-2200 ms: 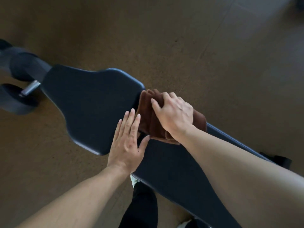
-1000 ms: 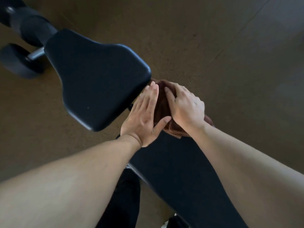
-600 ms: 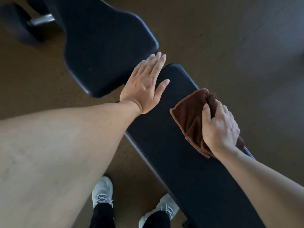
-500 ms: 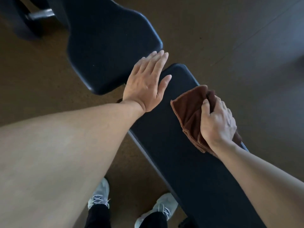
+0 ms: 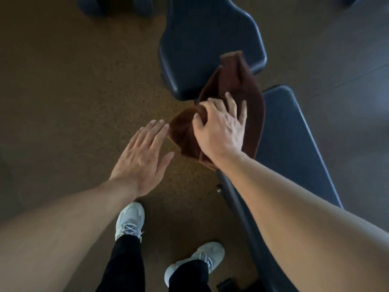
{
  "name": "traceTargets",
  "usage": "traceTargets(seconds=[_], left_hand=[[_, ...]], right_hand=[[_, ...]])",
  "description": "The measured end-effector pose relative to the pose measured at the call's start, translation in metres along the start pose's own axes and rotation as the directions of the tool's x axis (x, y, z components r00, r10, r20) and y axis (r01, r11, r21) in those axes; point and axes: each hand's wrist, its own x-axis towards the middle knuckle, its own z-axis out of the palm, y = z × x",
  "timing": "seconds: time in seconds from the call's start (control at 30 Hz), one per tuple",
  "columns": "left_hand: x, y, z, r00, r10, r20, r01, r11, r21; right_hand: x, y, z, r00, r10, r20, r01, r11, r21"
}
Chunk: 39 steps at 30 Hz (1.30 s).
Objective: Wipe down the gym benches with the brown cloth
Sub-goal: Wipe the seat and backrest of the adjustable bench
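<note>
Head view, steeply downward (close)

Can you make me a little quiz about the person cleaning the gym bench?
1. True or false: the left hand holds the brown cloth.
2. What colour are the shoes? A) white B) red C) black
3. Fill in: the right hand grips the ____.

Key
1. False: it is flat, with straight fingers, beside the cloth and over the floor.
2. A
3. Brown cloth, lifted in front of the seat pad and the long pad.
</note>
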Motion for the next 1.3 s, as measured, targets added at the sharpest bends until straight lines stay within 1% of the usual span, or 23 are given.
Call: traceTargets(seconds=[0.03, 0.1, 0.17, 0.23, 0.27, 0.33, 0.4, 0.5, 0.6, 0.67, 0.7, 0.77, 0.83, 0.87, 0.97, 1.03, 1.1, 1.2, 1.23, 1.3], left_hand=[[-0.003, 0.003, -0.001, 1.000, 0.004, 0.003, -0.004, 1.000, -0.008], [-0.008, 0.011, -0.004, 0.999, 0.031, 0.009, -0.031, 0.999, -0.021], [-0.011, 0.017, -0.005, 0.994, 0.105, 0.032, -0.104, 0.994, -0.036], [-0.013, 0.020, -0.008, 0.987, 0.151, 0.053, -0.147, 0.987, -0.065], [-0.014, 0.021, -0.009, 0.989, 0.144, 0.046, -0.140, 0.987, -0.081], [-0.016, 0.019, -0.010, 0.996, 0.085, 0.023, -0.082, 0.990, -0.119], [-0.020, 0.013, -0.009, 0.998, 0.058, 0.019, -0.054, 0.989, -0.139], [-0.026, -0.004, -0.009, 0.996, 0.083, 0.036, -0.078, 0.988, -0.130], [-0.028, -0.022, -0.010, 0.996, 0.066, 0.068, -0.056, 0.989, -0.134], [-0.026, -0.029, -0.012, 0.996, 0.052, 0.077, -0.041, 0.989, -0.140], [-0.024, -0.031, -0.014, 0.996, 0.049, 0.072, -0.038, 0.989, -0.142], [-0.018, -0.034, -0.017, 0.997, 0.046, 0.061, -0.037, 0.990, -0.138], [-0.011, -0.034, -0.019, 0.998, 0.043, 0.054, -0.035, 0.990, -0.138], [-0.008, -0.032, -0.020, 0.998, 0.046, 0.050, -0.039, 0.989, -0.140], [0.002, -0.020, -0.024, 0.997, 0.070, 0.029, -0.065, 0.985, -0.159], [0.009, -0.007, -0.026, 0.993, 0.117, 0.004, -0.115, 0.981, -0.158], [0.019, 0.011, -0.028, 0.979, 0.202, -0.026, -0.204, 0.966, -0.158], [0.038, 0.042, -0.030, 0.952, 0.301, -0.060, -0.306, 0.943, -0.133], [0.042, 0.051, -0.029, 0.942, 0.331, -0.052, -0.335, 0.936, -0.113], [0.044, 0.077, -0.018, 0.908, 0.419, 0.021, -0.417, 0.907, -0.060]], right_hand=[[-0.010, -0.005, 0.005, 0.996, -0.083, 0.015, 0.083, 0.994, -0.071], [-0.031, -0.002, 0.008, 0.971, -0.223, 0.083, 0.236, 0.948, -0.212], [-0.057, 0.015, 0.008, 0.948, -0.287, 0.135, 0.314, 0.904, -0.289], [-0.098, 0.036, 0.010, 0.953, -0.262, 0.154, 0.298, 0.902, -0.313], [-0.122, 0.046, 0.010, 0.959, -0.233, 0.162, 0.276, 0.902, -0.332], [-0.163, 0.062, 0.010, 0.967, -0.179, 0.179, 0.234, 0.902, -0.362], [-0.170, 0.067, 0.011, 0.975, -0.113, 0.189, 0.180, 0.903, -0.389], [-0.127, 0.049, 0.010, 0.985, -0.070, 0.159, 0.123, 0.928, -0.351], [-0.063, 0.015, 0.004, 0.987, -0.097, 0.131, 0.130, 0.952, -0.277], [-0.015, -0.007, 0.001, 0.989, -0.106, 0.101, 0.131, 0.952, -0.275], [0.006, -0.017, -0.001, 0.991, -0.082, 0.103, 0.107, 0.957, -0.270], [0.036, -0.028, -0.003, 0.985, -0.011, 0.170, 0.052, 0.970, -0.238], [0.044, -0.028, -0.004, 0.964, -0.010, 0.266, 0.078, 0.967, -0.245], [0.040, -0.025, -0.004, 0.962, -0.045, 0.268, 0.112, 0.965, -0.238], [0.007, -0.015, -0.002, 0.975, -0.153, 0.159, 0.185, 0.958, -0.218], [-0.024, -0.004, 0.000, 0.977, -0.176, 0.121, 0.198, 0.957, -0.210], [-0.055, 0.011, 0.004, 0.976, -0.193, 0.100, 0.210, 0.954, -0.215], [-0.099, 0.037, 0.010, 0.984, -0.161, 0.081, 0.174, 0.964, -0.199], [-0.113, 0.044, 0.012, 0.986, -0.146, 0.075, 0.158, 0.969, -0.190], [-0.149, 0.061, 0.015, 0.994, -0.091, 0.056, 0.099, 0.982, -0.158]])
